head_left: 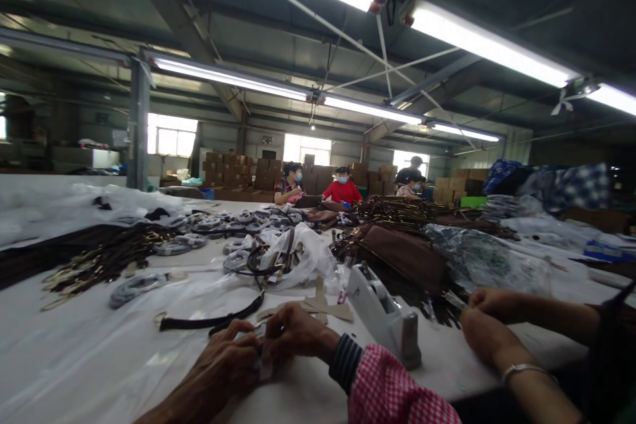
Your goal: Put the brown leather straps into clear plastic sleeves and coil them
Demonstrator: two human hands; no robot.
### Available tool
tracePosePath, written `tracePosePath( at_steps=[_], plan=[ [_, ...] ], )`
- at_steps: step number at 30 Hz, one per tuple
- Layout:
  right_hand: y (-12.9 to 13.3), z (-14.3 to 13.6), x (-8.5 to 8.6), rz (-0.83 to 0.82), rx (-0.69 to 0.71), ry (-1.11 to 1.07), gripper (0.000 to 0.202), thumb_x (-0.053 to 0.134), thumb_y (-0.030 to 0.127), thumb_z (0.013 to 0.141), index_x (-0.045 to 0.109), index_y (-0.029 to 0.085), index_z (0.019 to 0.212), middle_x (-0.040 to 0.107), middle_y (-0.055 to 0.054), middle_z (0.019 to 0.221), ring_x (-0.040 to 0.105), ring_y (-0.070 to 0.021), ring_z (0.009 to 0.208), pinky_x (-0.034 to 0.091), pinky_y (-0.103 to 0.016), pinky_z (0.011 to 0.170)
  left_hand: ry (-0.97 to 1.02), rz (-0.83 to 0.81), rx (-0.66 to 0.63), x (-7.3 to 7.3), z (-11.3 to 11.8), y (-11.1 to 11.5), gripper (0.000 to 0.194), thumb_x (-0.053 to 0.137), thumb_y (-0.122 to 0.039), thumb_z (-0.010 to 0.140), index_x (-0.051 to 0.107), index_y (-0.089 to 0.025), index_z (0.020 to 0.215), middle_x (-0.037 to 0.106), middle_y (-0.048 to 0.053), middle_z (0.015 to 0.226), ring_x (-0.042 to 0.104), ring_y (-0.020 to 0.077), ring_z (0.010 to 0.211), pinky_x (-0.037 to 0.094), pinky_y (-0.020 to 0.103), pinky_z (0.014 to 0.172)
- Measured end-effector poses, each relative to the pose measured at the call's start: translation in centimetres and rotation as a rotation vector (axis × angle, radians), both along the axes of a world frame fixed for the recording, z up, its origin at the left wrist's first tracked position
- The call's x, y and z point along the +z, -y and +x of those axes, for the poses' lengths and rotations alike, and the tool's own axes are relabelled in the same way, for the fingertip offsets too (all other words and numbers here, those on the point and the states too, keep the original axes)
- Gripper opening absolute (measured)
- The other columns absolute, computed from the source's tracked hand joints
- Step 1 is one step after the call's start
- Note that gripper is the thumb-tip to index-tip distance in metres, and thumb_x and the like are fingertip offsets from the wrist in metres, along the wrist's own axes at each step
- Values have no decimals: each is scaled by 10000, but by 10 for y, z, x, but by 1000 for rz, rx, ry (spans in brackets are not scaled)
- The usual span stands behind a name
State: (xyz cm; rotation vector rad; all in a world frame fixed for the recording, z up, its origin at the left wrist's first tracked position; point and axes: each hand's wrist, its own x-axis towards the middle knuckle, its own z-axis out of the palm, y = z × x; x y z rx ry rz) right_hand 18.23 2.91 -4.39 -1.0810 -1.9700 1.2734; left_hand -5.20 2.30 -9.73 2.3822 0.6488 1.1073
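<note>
My left hand (221, 361) and my right hand (295, 330) meet low in the middle of the view, fingers bent and closed. Between their fingertips is a small pale, partly see-through wrapped piece (263, 366); the fingers cover most of it and its kind is unclear. Just beyond my left hand lies a black strap (213, 322) with a metal buckle at its left end. Beige strips (322, 308) lie behind my right hand. A light grey tape dispenser (382, 318) stands to the right of it.
A co-worker's hands (489, 324), one wrist wearing a bracelet, work at the right. Brown bags (402, 252), wrapped coiled straps (136, 289) and plastic sheeting (298, 252) lie across the white table (99, 344). Several people sit or stand beyond it, before stacked cartons (228, 169).
</note>
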Motion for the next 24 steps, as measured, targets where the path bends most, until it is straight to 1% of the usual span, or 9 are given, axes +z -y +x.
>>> tracePosePath(
  at_steps=[2, 3, 6, 9, 13, 16, 18, 21, 24],
  plan=[
    [2, 0, 1, 17, 2, -19, 339, 936, 359, 553, 699, 146, 670, 599, 40, 602, 513, -107, 557, 386, -206, 503, -36, 10, 30, 0, -2, 7, 218, 650, -441, 938, 764, -326, 1086, 737, 62, 1208, 568, 306, 1278, 519, 419, 1076],
    [4, 0, 0, 35, 2, -39, 348, 938, 366, 549, 692, 146, 661, 610, 34, 618, 521, -110, 574, 384, -206, 509, -66, -15, 58, 2, 0, 11, 210, 673, -447, 932, 762, -323, 1077, 730, 54, 1224, 556, 306, 1288, 504, 425, 1098],
    [7, 0, -6, 59, 3, -123, 353, 931, 388, 560, 701, 142, 666, 655, 9, 680, 561, -130, 634, 398, -212, 543, -149, -78, 178, 8, 10, 22, 174, 713, -439, 913, 765, -318, 1027, 730, 41, 1194, 546, 316, 1275, 508, 426, 1082],
    [6, -1, -16, 58, -34, -184, 350, 922, 392, 570, 698, 139, 660, 646, 12, 658, 549, -128, 618, 392, -219, 544, -212, -67, 195, 12, 20, 21, 122, 666, -372, 932, 774, -329, 967, 754, 24, 1111, 511, 331, 1306, 523, 410, 1024],
    [4, 0, -19, 130, -110, -181, 356, 933, 383, 567, 678, 140, 617, 586, 43, 592, 492, -104, 583, 355, -211, 527, -220, -20, 65, 10, 24, 2, 151, 631, -327, 917, 778, -293, 908, 760, 40, 1012, 540, 330, 1239, 482, 425, 1057],
    [3, 4, -11, 182, -152, -131, 347, 926, 402, 587, 704, 138, 627, 603, 37, 605, 509, -108, 597, 358, -206, 525, -165, 27, -37, 8, 24, -17, 219, 589, -393, 961, 771, -273, 937, 741, 67, 1000, 545, 313, 1202, 467, 413, 1064],
    [3, 8, -2, 175, -155, -66, 318, 911, 399, 613, 736, 137, 663, 610, 36, 607, 511, -106, 583, 355, -205, 514, -126, 48, -119, 8, 24, -29, 276, 560, -459, 998, 760, -269, 988, 725, 78, 1014, 544, 296, 1189, 461, 406, 1071],
    [2, 12, 9, 136, -144, 47, 252, 895, 326, 626, 732, 134, 647, 553, 59, 545, 459, -87, 523, 308, -203, 478, -83, 52, -227, 12, 22, -41, 356, 531, -565, 1010, 727, -271, 1052, 703, 78, 1052, 547, 279, 1165, 472, 407, 1059],
    [-1, 12, 11, 168, -166, 129, 233, 870, 192, 622, 655, 133, 556, 458, 82, 491, 395, -72, 511, 247, -210, 470, -95, 49, -280, 19, 20, -49, 437, 509, -645, 994, 705, -270, 1102, 692, 84, 1106, 558, 269, 1147, 508, 384, 1011]
  ],
)
